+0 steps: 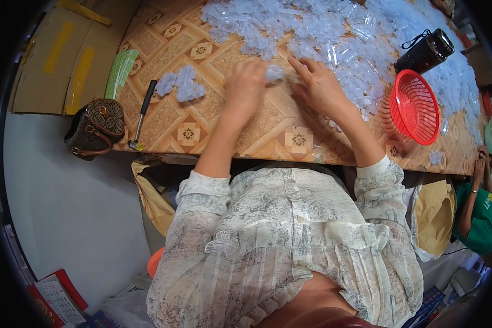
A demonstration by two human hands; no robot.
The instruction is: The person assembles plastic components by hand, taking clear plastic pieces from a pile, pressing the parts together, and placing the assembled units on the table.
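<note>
My left hand [245, 87] is over the patterned tabletop, smeared by motion, its fingers curled downward. A small clear plastic piece [274, 72] shows right beside its fingertips; whether they grip it is hidden by the blur. To the right, my right hand [318, 87] has its fingers apart and stretched toward the near edge of a wide heap of clear plastic pieces [339, 52]. I see nothing held in it. Left of my left hand lies a small separate cluster of the same clear pieces [188, 83].
A red plastic basket [415, 106] and a black bottle [429, 52] stand right. A black-handled hammer [143, 115], a brown patterned pouch [95, 127] and a green-and-white sheet [121, 71] lie left, near cardboard [54, 60]. A person in green [478, 218] is far right.
</note>
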